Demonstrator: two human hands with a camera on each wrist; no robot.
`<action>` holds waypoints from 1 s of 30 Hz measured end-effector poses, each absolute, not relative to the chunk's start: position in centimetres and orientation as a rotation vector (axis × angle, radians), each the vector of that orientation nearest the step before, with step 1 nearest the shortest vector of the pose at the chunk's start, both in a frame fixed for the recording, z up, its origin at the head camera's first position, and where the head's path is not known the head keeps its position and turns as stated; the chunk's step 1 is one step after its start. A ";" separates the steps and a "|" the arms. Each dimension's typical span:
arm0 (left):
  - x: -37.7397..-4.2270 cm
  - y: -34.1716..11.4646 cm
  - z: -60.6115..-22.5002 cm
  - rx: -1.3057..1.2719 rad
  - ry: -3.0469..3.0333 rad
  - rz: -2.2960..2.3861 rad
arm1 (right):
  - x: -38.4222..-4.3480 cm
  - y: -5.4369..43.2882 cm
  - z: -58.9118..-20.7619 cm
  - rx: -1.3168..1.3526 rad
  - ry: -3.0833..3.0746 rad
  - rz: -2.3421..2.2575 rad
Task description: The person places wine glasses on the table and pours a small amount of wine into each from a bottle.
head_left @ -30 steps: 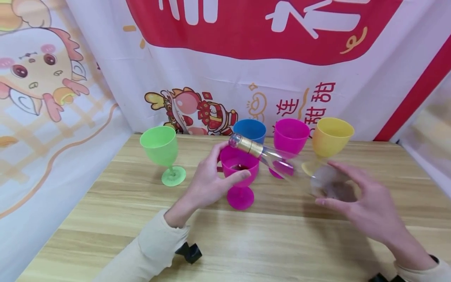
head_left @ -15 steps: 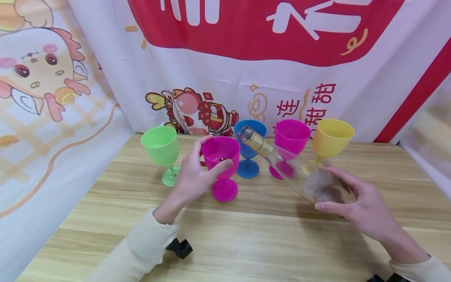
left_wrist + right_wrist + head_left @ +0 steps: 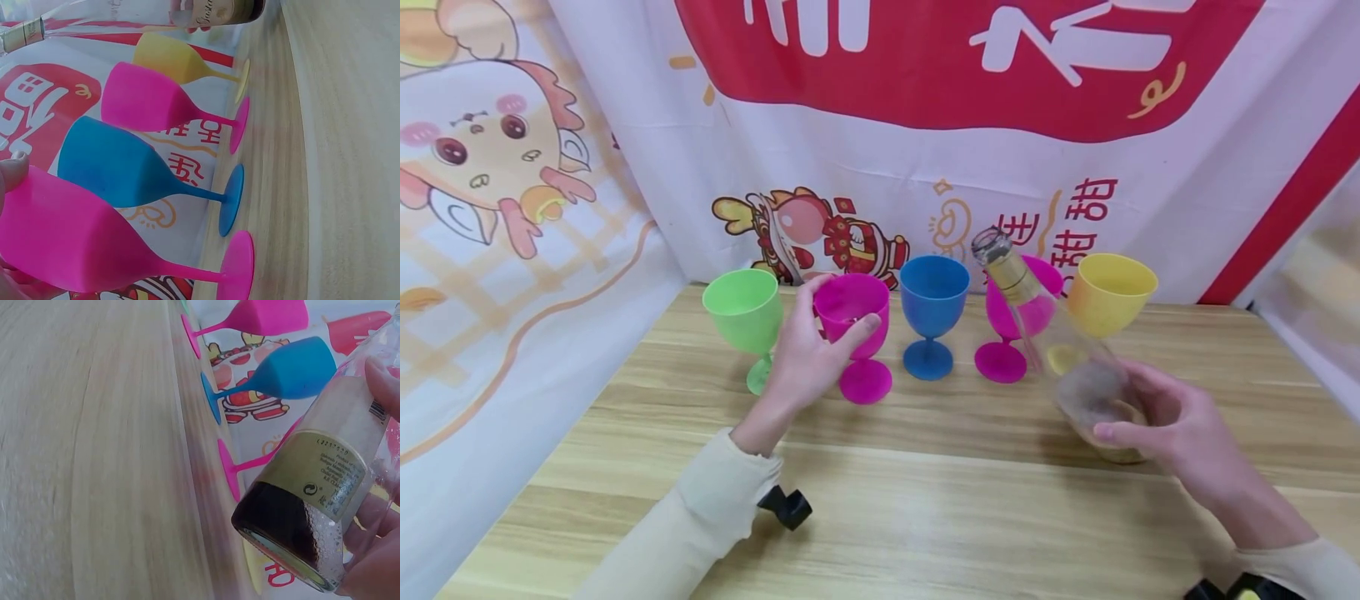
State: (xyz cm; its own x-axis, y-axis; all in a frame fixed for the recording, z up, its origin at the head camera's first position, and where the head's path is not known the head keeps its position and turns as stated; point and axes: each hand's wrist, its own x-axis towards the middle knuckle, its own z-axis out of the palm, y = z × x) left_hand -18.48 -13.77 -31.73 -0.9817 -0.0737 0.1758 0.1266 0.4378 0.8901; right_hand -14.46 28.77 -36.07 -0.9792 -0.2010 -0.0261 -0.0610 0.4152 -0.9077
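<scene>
My left hand (image 3: 805, 354) grips the bowl of a magenta plastic goblet (image 3: 868, 342), fingers behind and thumb over the near rim; the goblet stands upright between a green goblet (image 3: 743, 312) and a blue goblet (image 3: 934, 296). To the right, my right hand (image 3: 1191, 433) holds a clear glass wine bottle (image 3: 1086, 383) around its lower part. The uncapped bottle tilts, its neck pointing up and left in front of a second magenta goblet (image 3: 1002, 360). Dark liquid (image 3: 275, 515) lies at the bottle's base, as the right wrist view shows, below a paper label.
A yellow goblet (image 3: 1112, 292) stands at the right end of the row, partly behind the bottle. The wooden table (image 3: 925, 517) ends at the back against a printed cloth (image 3: 850, 158). Another patterned cloth (image 3: 497, 275) hangs on the left.
My left hand has moved the magenta goblet left and back, between the green and blue ones. My right hand has turned the bottle more upright, its neck moving right and up, away from the goblet.
</scene>
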 end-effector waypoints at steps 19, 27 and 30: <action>-20.2 -13.4 -31.5 0.024 -2.503 -1.544 | -15.4 30.3 -37.5 -0.331 2.317 -1.874; -20.4 -13.2 -31.4 0.026 -2.503 -1.526 | -15.6 31.0 -38.5 -0.553 2.166 -2.043; -20.4 -13.2 -31.5 0.021 -2.495 -1.512 | -15.7 31.2 -38.8 -0.579 2.141 -2.058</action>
